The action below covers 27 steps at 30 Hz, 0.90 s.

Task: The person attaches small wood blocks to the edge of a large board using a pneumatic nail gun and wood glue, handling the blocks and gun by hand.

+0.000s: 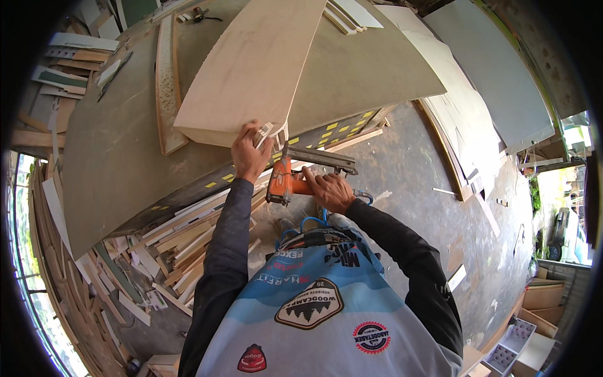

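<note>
The right hand has its grip around the nail gun, at four o'clock from the left hand, whose grip, pinching a pale piece at six o'clock of the panel, could be injured if the nail gun slips.

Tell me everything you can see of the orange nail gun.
The nail gun has an orange body with dark marks and a long, dark, metal-looking magazine stretching rightward. The right hand grips its orange handle. Its nose is near the pale panel; contact there is unclear. A blue hose shows beside that hand.
</note>
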Available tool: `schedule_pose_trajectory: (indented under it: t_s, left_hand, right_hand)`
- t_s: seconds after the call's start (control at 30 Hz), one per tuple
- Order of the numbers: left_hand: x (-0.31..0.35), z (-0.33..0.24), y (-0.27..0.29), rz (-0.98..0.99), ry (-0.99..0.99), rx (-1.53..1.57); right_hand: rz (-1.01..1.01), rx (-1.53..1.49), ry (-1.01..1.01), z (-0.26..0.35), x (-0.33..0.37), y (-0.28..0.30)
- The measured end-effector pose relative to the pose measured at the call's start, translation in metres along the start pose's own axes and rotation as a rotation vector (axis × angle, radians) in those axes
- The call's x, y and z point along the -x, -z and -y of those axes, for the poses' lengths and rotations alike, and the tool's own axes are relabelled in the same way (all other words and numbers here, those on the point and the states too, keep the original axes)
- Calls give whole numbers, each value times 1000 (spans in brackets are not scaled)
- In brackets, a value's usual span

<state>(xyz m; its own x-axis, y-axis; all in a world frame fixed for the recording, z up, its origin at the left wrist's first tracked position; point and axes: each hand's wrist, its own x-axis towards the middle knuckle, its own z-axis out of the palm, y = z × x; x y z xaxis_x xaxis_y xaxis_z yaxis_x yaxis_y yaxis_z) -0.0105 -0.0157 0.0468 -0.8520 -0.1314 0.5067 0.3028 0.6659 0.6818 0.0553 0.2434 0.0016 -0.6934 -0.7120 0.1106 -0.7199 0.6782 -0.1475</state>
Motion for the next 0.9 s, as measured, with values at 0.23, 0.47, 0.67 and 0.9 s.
schedule_pose_trajectory:
  t_s: [0.23,0.47,0.67,0.9]
  left_hand:
    - [32,9,17,-291,513,653]
    - [95,25,-3,-650,1024,891]
    - [166,23,-57,-706,1220,994]
    - [147,-31,-103,-895,1123,1022]
  right_hand:
    - [-70,-68,-67,-20,42,0]
    - [-193,-52,-362,-92,7,17]
    - [-303,-177,-474,-177,-54,35]
    - [-289,-452,-706,-275,-135,50]
